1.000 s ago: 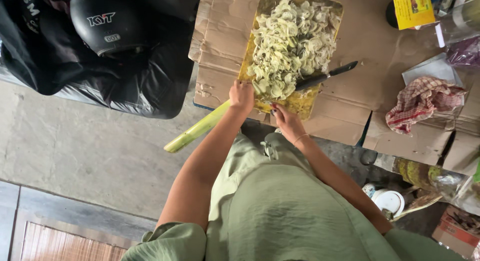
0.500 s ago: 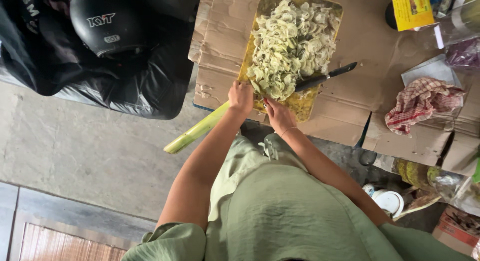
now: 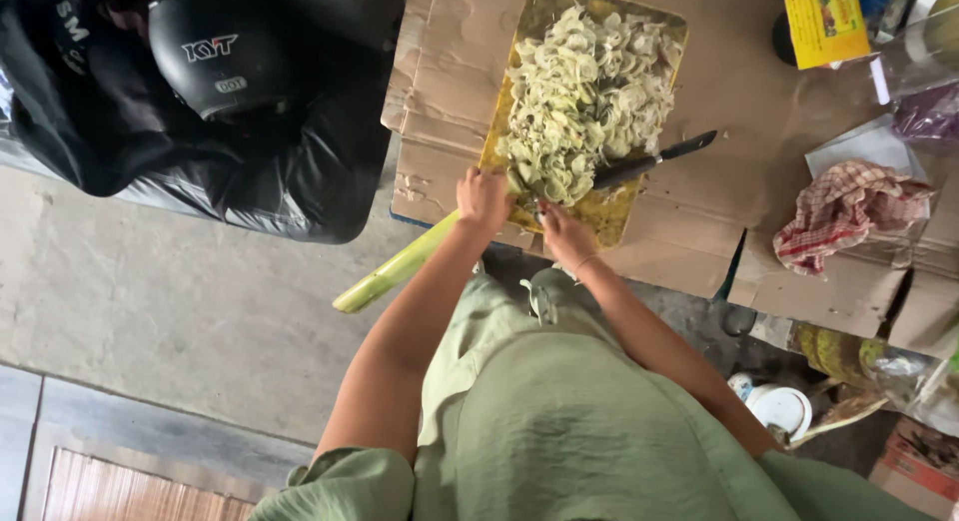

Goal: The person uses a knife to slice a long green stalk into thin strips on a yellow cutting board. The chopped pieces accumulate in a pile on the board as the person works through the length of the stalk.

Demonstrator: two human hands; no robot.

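Gripping a green stalk, left hand fingers clamped; right hand fingers indiscernible; yellow rectangular box top right.

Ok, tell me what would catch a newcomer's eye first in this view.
First, the big heap of pale sliced vegetable on the yellow cutting board at top centre, with a dark knife lying at its right edge. Just below, the left hand grips a long green stalk that juts off the cardboard, and the right hand rests at the board's near edge. A black helmet sits top left.
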